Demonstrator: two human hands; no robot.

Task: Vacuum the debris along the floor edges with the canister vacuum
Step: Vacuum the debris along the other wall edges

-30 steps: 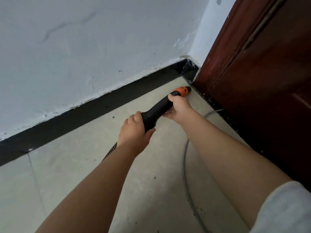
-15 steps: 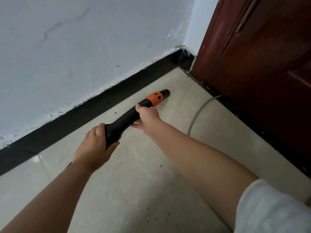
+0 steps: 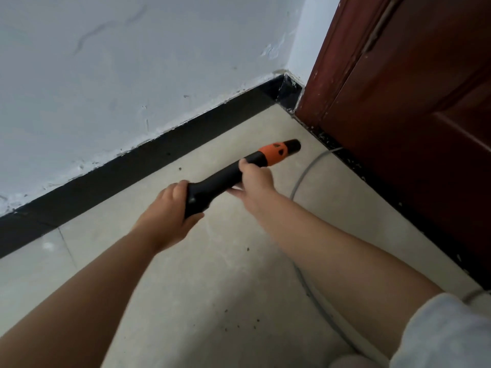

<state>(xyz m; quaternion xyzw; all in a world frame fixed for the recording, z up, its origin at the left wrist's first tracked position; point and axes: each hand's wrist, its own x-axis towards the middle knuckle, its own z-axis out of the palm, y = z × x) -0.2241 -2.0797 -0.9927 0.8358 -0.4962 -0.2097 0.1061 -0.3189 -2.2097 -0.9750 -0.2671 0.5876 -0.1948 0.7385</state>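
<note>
A black vacuum nozzle (image 3: 228,176) with an orange band near its tip points toward the floor corner between the wall and the door. My left hand (image 3: 170,216) grips its thick rear end. My right hand (image 3: 256,179) holds the tube just behind the orange band. The tip hovers over the beige floor, short of the door's threshold. Small dark crumbs (image 3: 248,249) lie scattered on the tiles, and white flecks of debris (image 3: 325,136) sit along the dark strip under the door. The canister itself is out of view.
A black baseboard (image 3: 159,160) runs along the white wall (image 3: 132,75) to the corner. A dark red door (image 3: 411,115) stands at the right. A grey cable (image 3: 305,171) curves across the floor from the threshold back toward me.
The nozzle drew back from the corner and left along the baseboard half a second ago; since then it has swung right again, its tip nearer the door's threshold. Both hands kept their grips.
</note>
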